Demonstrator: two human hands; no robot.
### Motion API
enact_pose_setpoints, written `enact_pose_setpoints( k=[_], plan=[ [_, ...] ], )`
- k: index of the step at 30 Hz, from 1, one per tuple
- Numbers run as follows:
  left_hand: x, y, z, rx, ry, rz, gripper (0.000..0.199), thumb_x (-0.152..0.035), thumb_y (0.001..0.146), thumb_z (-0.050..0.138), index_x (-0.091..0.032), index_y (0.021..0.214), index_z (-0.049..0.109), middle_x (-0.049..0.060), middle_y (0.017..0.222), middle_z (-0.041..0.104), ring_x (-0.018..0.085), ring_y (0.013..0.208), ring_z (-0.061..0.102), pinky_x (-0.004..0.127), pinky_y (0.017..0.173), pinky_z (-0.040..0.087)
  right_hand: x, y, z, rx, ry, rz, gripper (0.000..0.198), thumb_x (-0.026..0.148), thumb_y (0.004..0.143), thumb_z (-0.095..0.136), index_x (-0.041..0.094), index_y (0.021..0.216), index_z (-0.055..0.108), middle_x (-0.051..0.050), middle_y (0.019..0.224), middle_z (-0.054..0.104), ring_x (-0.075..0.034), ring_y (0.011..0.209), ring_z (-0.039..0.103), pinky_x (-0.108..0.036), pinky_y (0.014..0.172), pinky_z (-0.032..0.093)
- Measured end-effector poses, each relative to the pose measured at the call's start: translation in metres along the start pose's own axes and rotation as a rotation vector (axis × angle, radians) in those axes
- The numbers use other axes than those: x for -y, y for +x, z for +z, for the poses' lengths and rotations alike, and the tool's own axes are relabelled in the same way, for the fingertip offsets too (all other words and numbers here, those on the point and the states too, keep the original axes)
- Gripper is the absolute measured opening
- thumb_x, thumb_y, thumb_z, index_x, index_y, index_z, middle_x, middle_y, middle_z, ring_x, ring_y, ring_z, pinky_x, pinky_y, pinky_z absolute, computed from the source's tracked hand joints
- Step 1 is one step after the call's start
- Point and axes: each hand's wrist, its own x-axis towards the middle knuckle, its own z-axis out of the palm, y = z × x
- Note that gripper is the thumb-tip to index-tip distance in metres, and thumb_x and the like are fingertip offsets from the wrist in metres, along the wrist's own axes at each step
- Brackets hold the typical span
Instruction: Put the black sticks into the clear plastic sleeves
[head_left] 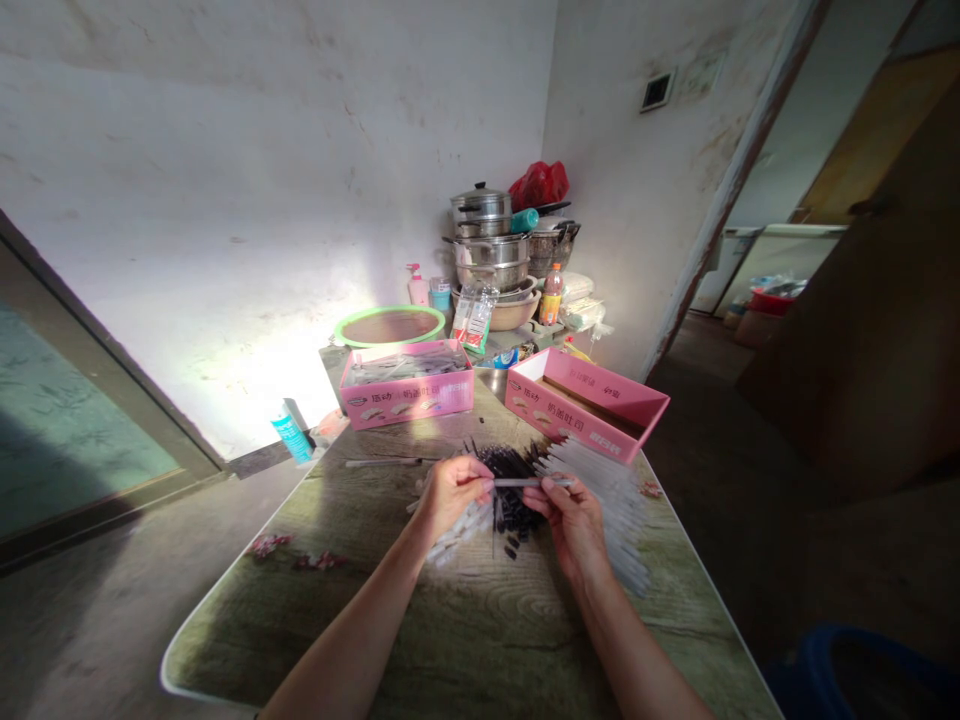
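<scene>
A thin pale tube (517, 483), like a pen barrel, is held level above the table between both hands. My left hand (454, 492) pinches its left end with thumb and fingers. Farther right, my right hand (571, 520) grips the other end. Beneath the tube lies a heap of small black pieces (517, 515), some like caps. Short white pieces (463, 532) are scattered beside my left hand, which partly hides them. Past my right hand, many long translucent tubes (619, 530) lie in a pile. One thin finished-looking stick (382, 463) rests at the left.
A pink box (409, 405) full of thin sticks stands behind my left hand. Another pink box (577, 420), its cardboard bottom showing, is behind the right. Farther back are a green-rimmed round tray (390, 310), stacked steel pots (491, 255) and a drink bottle (551, 295).
</scene>
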Motion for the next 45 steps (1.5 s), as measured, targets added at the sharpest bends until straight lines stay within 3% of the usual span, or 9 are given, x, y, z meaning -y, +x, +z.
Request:
enact_pose_setpoints(
  k=[8, 11, 16, 23, 26, 33, 37, 40, 45],
  plan=[
    [-0.009, -0.001, 0.001, 0.016, 0.025, 0.037, 0.032, -0.019, 0.061, 0.081, -0.012, 0.090, 0.069, 0.006, 0.079, 0.071, 0.015, 0.073, 0.066, 0.023, 0.069, 0.052, -0.002, 0.002, -0.002, -0.011, -0.009, 0.015, 0.034, 0.028, 0.057, 0.089, 0.014, 0.073, 0.062, -0.002, 0.060, 0.071, -0.019, 0.056, 0.071, -0.026, 0.055, 0.062],
    [-0.006, 0.001, -0.001, 0.007, 0.079, 0.041, 0.034, -0.032, 0.070, 0.076, -0.012, 0.096, 0.069, 0.005, 0.075, 0.070, 0.013, 0.062, 0.064, 0.021, 0.056, 0.051, -0.002, 0.003, -0.004, -0.020, 0.012, 0.014, 0.035, 0.027, 0.056, 0.089, 0.015, 0.074, 0.062, -0.001, 0.060, 0.071, -0.019, 0.058, 0.072, -0.026, 0.056, 0.063],
    [0.008, 0.004, -0.007, 0.014, 0.237, 0.026, 0.043, -0.051, 0.086, 0.055, -0.013, 0.069, 0.067, 0.001, 0.051, 0.060, 0.008, 0.037, 0.050, 0.018, 0.036, 0.034, -0.003, 0.004, -0.006, -0.016, 0.015, 0.005, 0.035, 0.027, 0.057, 0.089, 0.014, 0.075, 0.062, -0.001, 0.061, 0.071, -0.020, 0.059, 0.072, -0.028, 0.057, 0.063],
    [0.005, 0.002, -0.004, 0.079, 0.085, 0.002, 0.027, -0.037, 0.072, 0.073, -0.013, 0.077, 0.064, -0.001, 0.058, 0.060, 0.007, 0.045, 0.051, 0.017, 0.043, 0.040, -0.004, 0.003, -0.005, -0.017, -0.001, 0.015, 0.035, 0.027, 0.057, 0.089, 0.014, 0.074, 0.062, -0.002, 0.060, 0.071, -0.019, 0.057, 0.071, -0.026, 0.056, 0.063],
    [-0.001, 0.002, -0.002, 0.076, 0.031, 0.025, 0.038, -0.033, 0.063, 0.081, -0.013, 0.090, 0.064, 0.001, 0.069, 0.065, 0.009, 0.054, 0.057, 0.019, 0.051, 0.046, -0.003, 0.003, -0.005, -0.017, 0.003, 0.013, 0.035, 0.027, 0.057, 0.089, 0.014, 0.075, 0.062, -0.002, 0.060, 0.071, -0.018, 0.057, 0.071, -0.026, 0.056, 0.063],
    [0.010, 0.003, -0.009, 0.049, 0.332, 0.020, 0.044, -0.049, 0.086, 0.055, -0.012, 0.066, 0.067, 0.000, 0.047, 0.056, 0.007, 0.038, 0.046, 0.018, 0.039, 0.033, -0.003, 0.004, -0.005, -0.015, -0.006, 0.013, 0.035, 0.029, 0.057, 0.089, 0.015, 0.074, 0.062, -0.002, 0.060, 0.071, -0.018, 0.057, 0.071, -0.026, 0.057, 0.063],
    [0.008, 0.003, -0.006, 0.080, 0.186, 0.002, 0.029, -0.041, 0.075, 0.070, -0.012, 0.075, 0.065, -0.001, 0.055, 0.059, 0.007, 0.044, 0.049, 0.018, 0.041, 0.037, -0.002, 0.003, -0.003, -0.018, -0.011, 0.015, 0.036, 0.029, 0.056, 0.090, 0.014, 0.073, 0.062, -0.002, 0.059, 0.071, -0.018, 0.056, 0.071, -0.026, 0.055, 0.063],
    [0.001, 0.002, -0.004, 0.056, 0.079, 0.020, 0.037, -0.033, 0.065, 0.078, -0.013, 0.092, 0.064, 0.001, 0.071, 0.064, 0.009, 0.054, 0.056, 0.019, 0.047, 0.045, -0.003, 0.003, -0.003, -0.020, -0.006, 0.016, 0.036, 0.029, 0.056, 0.090, 0.014, 0.074, 0.062, -0.001, 0.059, 0.071, -0.018, 0.056, 0.071, -0.026, 0.055, 0.063],
    [0.001, 0.002, -0.006, 0.053, 0.243, -0.016, 0.036, -0.046, 0.084, 0.057, -0.012, 0.079, 0.067, -0.001, 0.054, 0.057, 0.006, 0.039, 0.046, 0.017, 0.037, 0.035, -0.003, 0.004, -0.004, -0.010, -0.011, 0.015, 0.036, 0.030, 0.057, 0.090, 0.014, 0.074, 0.062, -0.002, 0.060, 0.071, -0.018, 0.057, 0.071, -0.026, 0.056, 0.063]
  ],
)
